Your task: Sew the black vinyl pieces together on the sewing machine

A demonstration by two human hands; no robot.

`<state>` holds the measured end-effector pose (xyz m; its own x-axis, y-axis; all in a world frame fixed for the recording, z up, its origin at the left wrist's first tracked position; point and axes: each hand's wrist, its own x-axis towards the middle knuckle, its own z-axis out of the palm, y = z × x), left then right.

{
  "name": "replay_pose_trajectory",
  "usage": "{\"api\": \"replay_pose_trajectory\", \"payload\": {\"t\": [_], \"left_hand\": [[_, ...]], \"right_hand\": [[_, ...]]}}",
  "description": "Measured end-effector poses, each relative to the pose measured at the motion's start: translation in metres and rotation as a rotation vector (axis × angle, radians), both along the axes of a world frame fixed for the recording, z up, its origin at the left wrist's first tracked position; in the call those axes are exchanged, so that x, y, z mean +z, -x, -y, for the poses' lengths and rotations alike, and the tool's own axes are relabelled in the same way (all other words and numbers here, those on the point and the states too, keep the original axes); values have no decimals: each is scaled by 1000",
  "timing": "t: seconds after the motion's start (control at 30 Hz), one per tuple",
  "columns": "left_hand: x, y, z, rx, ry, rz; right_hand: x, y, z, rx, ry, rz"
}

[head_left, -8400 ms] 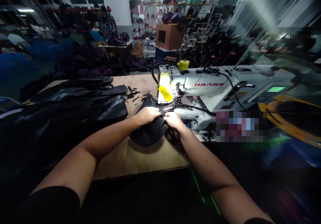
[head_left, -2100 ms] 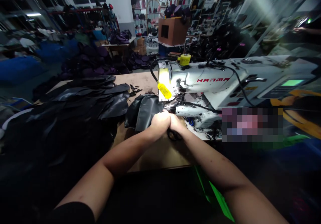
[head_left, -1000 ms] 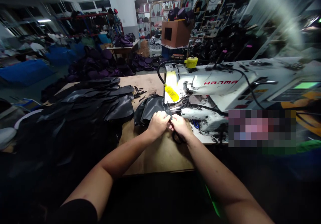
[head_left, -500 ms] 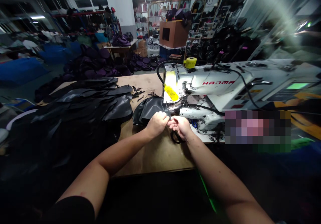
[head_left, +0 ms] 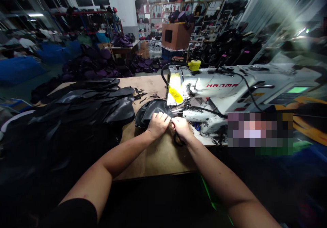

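So the black piece [head_left: 156, 108] sits folded over at the middle of the frame, on the surface [head_left: 153, 160], right up against the head end of the white sewing machine [head_left: 217, 85]. It's got that smooth faux-leather sheen, so my bet is light, floppy and a bit grabby rather than slick. Not fragile, I'd say, but it looks like stuff that creases or stretches if you yank it.

The left hand [head_left: 159, 124] has its fingers curled over the near edge, pinching it from above. The right hand [head_left: 181, 126] is balled up just beside it, and it looks like thumb and finger are nipping the right end of that edge, though the fingertips are partly hidden.

Honestly, the edge is where I'd hold it too: it's thin there, and two pinches close together keep a soft sheet from sagging. Grab the domed middle and you'd probably just wrinkle it. The stack of black pieces [head_left: 102, 109] at the left of the frame flops the same way, with overlapping layers, so I'd guess they slide around. Curly black scraps [head_left: 140, 94] lie near it.
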<state>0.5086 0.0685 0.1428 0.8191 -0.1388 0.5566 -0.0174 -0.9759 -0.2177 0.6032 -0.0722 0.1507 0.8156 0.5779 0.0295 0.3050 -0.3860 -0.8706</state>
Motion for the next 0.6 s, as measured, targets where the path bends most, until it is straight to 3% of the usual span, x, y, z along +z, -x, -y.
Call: {"api": "replay_pose_trajectory", "payload": {"t": [0.13,0.27,0.37,0.6], "left_hand": [[4,-10,-17,-206,-95,-44],[8,-17,-27,-334,-127,-79],[9,-24,-30,-308,-122,-119],[15,-46,-34,-90,-14,-222]], "right_hand": [[15,7,3,-38,124,86],[9,3,-1,-59,190,259],[2,-8,-10,-63,267,340],[4,-21,-26,-150,348,432]]}}
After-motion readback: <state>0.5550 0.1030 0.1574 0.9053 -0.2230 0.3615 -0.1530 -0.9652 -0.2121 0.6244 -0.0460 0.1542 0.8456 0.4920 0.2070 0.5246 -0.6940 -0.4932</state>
